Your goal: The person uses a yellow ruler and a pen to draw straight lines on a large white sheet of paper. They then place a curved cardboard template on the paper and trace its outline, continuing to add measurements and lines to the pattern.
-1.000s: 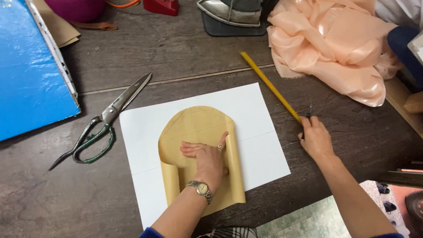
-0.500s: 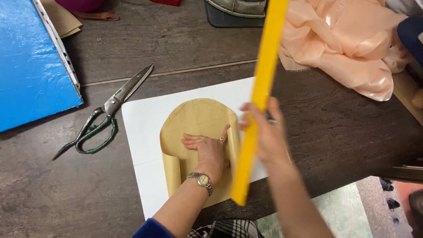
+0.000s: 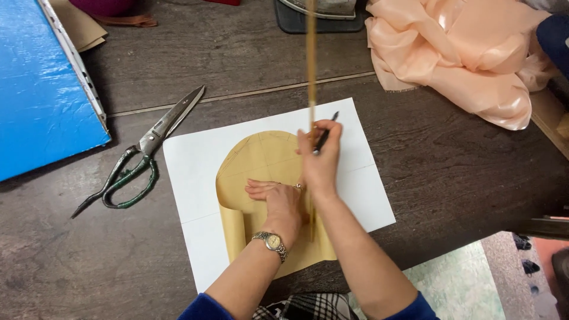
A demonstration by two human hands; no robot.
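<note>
Far to the left of the white sheet (image 3: 195, 172), a blue board (image 3: 41, 89) is seen lying on the dark wooden table (image 3: 462, 178). Between that board and the sheet, a pair of large scissors (image 3: 139, 157) with dark green handles is laid flat, blades shut and pointed up towards the far edge. On the middle of the white sheet, a tan paper pattern piece (image 3: 261, 160) with a rounded top is spread, its left edge curled up into a roll. The pattern is pressed down by the left hand (image 3: 275, 198), palm flat, fingers spread and closed on nothing; a wristwatch (image 3: 271, 242) is worn on that wrist. Just to the right, over the pattern's right side, a long yellow ruler (image 3: 310, 65) is stood on edge and gripped by the right hand (image 3: 320, 157), with a dark pen (image 3: 326, 133) pinched in the same fingers. Well beyond the sheet's upper right corner, a heap of peach satin fabric (image 3: 468, 53) is piled on the table.
</note>
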